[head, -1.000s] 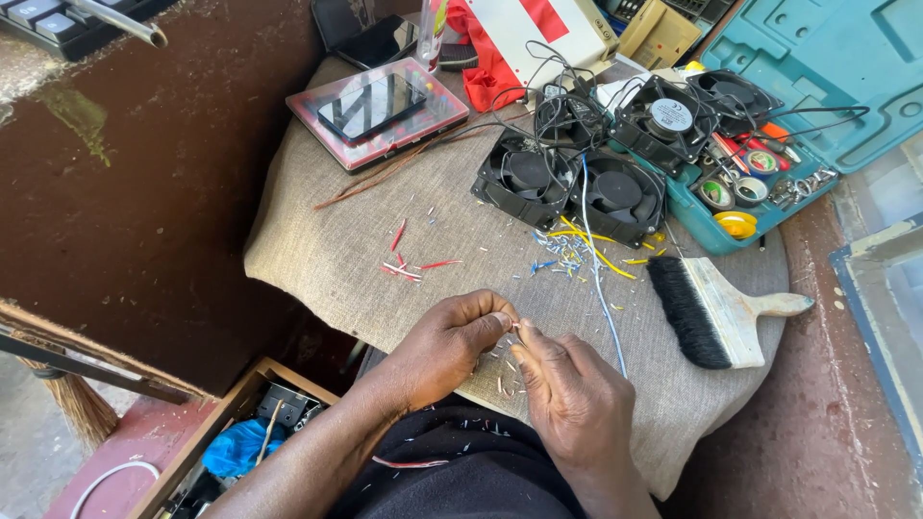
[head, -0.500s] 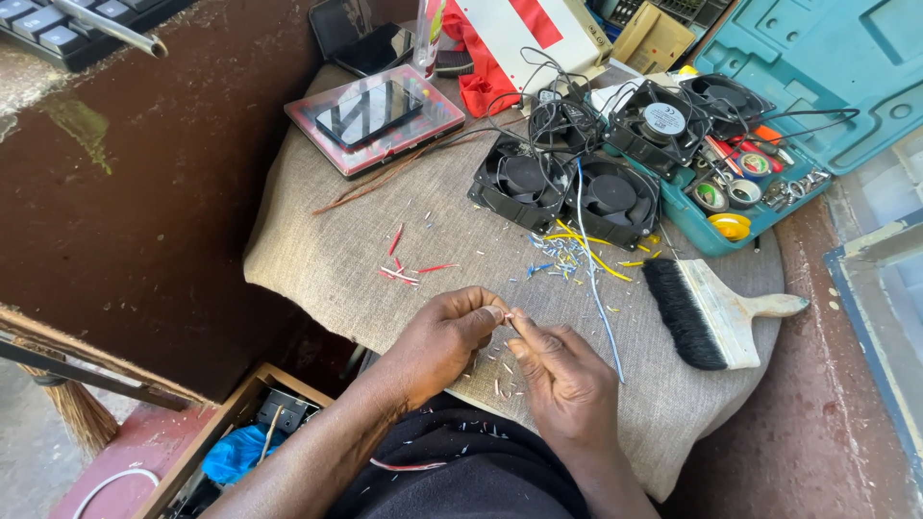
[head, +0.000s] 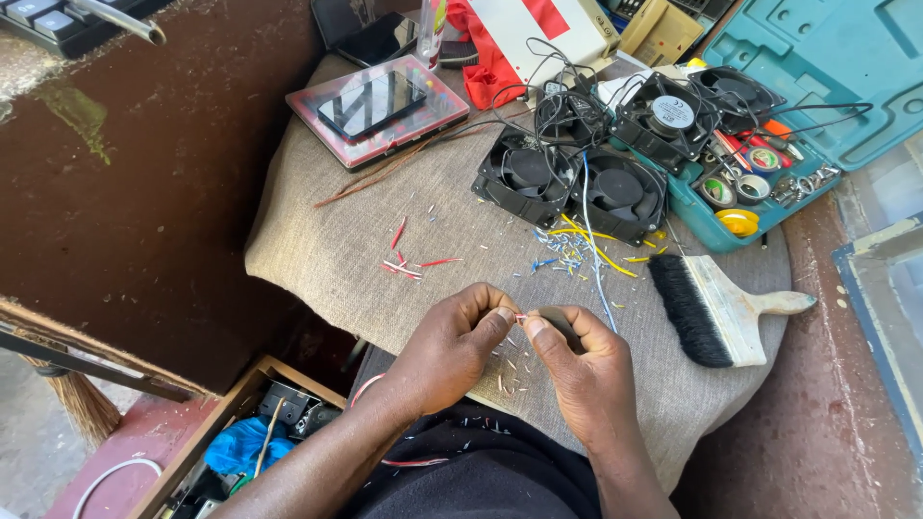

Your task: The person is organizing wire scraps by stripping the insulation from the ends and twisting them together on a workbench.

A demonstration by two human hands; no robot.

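My left hand (head: 450,348) and my right hand (head: 580,370) meet at the near edge of a burlap-covered table (head: 327,259). Between thumb and forefinger of both hands I pinch a short thin wire (head: 520,316). A dark tool handle (head: 555,317) shows inside my right fist. A pale blue-white wire (head: 591,252) runs from my right hand up to the black cooling fans (head: 567,178). Cut scraps of red wire (head: 409,262) and yellow and blue wire (head: 582,250) lie on the cloth just beyond my hands.
A black-bristled paintbrush (head: 723,308) lies to the right. A teal tool case (head: 808,106) stands open at the back right. A red-framed tablet (head: 377,106) lies at the back left. A wooden crate (head: 245,437) with clutter sits on the floor, lower left.
My hands have drawn closer together, and the fingertips now pinch the wire between them. The view has shifted slightly; the table's things stay put.
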